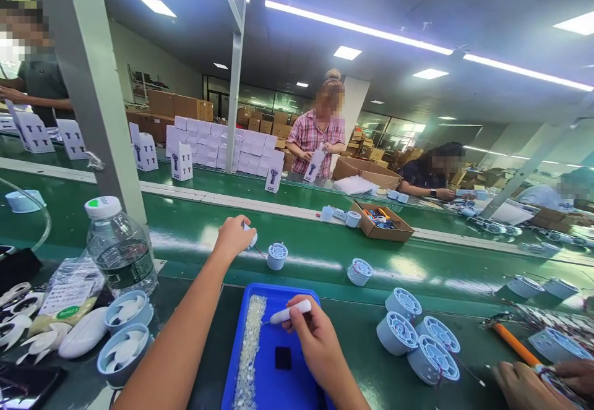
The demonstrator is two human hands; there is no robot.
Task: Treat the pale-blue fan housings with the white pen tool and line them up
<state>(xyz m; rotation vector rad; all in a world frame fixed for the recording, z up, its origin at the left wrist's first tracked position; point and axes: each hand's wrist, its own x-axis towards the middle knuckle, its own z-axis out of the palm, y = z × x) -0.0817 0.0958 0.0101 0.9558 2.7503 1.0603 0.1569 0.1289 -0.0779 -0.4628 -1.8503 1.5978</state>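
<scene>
Grasps pale-blue housing point(249, 235) in curled left hand point(233, 235), pinches white tool point(291, 312) in right hand point(315, 339). Has room on belt point(315, 243) beyond tray rim point(281, 287).

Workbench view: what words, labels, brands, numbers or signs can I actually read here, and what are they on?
None can be read with certainty:
Bottle cap: a green mark; any lettering is too blurred.
Bottle label: dark, with print too blurred to read.
Plastic bag: print and a green oval, too small and blurred.
White boxes: dark printed pictures; any lettering is too small to read.
</scene>
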